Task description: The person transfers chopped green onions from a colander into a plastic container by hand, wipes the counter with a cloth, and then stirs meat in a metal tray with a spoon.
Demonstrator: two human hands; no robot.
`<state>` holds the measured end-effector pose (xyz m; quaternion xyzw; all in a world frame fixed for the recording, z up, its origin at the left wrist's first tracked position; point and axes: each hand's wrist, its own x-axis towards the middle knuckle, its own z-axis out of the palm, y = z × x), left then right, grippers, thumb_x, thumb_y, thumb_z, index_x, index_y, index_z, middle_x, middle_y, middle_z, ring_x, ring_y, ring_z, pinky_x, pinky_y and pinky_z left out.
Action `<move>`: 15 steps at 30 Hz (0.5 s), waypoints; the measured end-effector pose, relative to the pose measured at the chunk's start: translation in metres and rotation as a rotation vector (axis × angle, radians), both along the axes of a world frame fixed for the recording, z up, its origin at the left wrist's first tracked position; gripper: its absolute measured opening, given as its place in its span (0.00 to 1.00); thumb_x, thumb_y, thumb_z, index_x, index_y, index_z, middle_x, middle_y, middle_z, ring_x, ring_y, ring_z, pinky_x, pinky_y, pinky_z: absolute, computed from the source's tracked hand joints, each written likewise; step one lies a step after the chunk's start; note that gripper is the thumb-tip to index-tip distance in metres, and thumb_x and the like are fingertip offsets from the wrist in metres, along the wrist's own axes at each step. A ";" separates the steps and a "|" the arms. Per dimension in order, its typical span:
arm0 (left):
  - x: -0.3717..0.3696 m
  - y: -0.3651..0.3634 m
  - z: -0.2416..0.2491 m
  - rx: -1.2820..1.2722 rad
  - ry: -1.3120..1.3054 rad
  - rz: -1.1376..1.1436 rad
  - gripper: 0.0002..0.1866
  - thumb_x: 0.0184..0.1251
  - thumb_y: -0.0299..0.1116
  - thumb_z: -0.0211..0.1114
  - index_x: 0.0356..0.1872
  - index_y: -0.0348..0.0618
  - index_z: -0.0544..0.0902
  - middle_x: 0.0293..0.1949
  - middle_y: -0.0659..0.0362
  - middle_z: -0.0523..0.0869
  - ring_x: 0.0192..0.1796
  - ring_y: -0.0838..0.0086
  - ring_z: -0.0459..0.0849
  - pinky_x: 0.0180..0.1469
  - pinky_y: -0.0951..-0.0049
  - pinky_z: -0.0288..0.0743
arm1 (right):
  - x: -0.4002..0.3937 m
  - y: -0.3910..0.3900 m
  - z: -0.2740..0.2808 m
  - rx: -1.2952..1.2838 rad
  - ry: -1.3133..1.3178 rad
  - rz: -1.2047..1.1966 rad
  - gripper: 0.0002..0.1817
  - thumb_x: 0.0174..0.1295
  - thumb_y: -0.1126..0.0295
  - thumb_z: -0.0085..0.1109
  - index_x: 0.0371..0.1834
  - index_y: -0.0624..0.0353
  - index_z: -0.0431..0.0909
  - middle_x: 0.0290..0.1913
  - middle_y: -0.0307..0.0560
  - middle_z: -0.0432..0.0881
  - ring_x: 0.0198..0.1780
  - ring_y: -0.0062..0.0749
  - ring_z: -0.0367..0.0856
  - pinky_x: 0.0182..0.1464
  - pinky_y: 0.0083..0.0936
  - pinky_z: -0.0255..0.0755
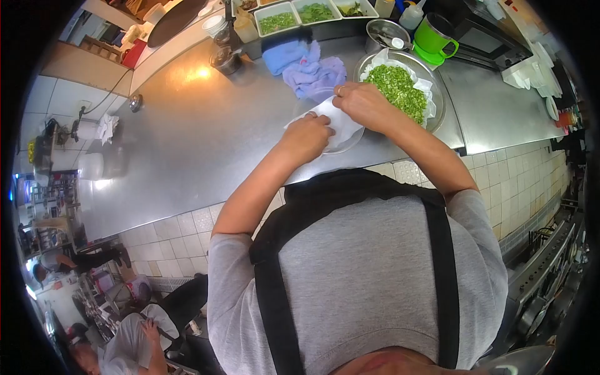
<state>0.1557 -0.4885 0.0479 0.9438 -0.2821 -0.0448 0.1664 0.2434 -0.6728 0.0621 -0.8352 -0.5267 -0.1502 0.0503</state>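
A white paper towel (340,124) lies in a clear round bowl (351,144) near the table's front edge. At the paper's left side, my left hand (307,136) is closed with its fingertips pressed on it. My right hand (362,104) pinches the paper's upper right edge. Just right of it stands a wide metal bowl (442,111) lined with white paper and full of chopped green onions (397,92). Crumpled purple cloth (315,76) and a folded blue cloth (285,57) lie behind my hands.
Trays of cut greens (277,22) line the back. A metal pot (382,34), a green handled container (434,39) and a microwave (487,37) stand at the back right. A dark container (226,60) sits on the steel table (181,144). Another person (134,340) is at lower left.
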 end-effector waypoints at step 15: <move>0.029 -0.018 -0.008 0.269 0.259 -0.089 0.20 0.52 0.36 0.69 0.50 0.54 0.84 0.53 0.58 0.79 0.55 0.60 0.79 0.53 0.60 0.76 | 0.019 -0.064 0.036 0.074 0.058 -0.337 0.07 0.56 0.69 0.55 0.27 0.54 0.83 0.38 0.45 0.81 0.40 0.42 0.82 0.39 0.37 0.77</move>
